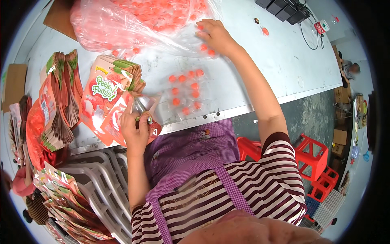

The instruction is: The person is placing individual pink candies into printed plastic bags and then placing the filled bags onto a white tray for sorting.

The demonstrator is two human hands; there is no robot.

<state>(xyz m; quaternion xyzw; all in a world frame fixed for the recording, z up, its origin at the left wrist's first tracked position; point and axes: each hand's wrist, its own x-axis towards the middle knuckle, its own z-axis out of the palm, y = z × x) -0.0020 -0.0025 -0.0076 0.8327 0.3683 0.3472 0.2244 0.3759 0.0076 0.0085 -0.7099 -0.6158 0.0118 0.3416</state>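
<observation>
My left hand (135, 129) is closed on a red printed candy pouch (115, 122), its thumb near the pouch's opened mouth. Beneath that pouch lies a fanned stack of matching pouches (99, 87). At the far side of the table, my right hand (217, 37) reaches to the edge of a big clear plastic bag (178, 42). A small wrapped red candy (200, 27) shows between its thumb and fingers, and more wrapped candies (207, 50) lie just under the palm. Several clear-wrapped red candies (195, 86) sit in a loose group between my hands.
Bundles of flat pouches (61, 101) stand at the table's left. Below them are grey plastic crates (97, 179) and filled-looking pouches (69, 199). Black devices with cables (286, 10) lie at the far right. Red stools (310, 156) stand on the floor to my right.
</observation>
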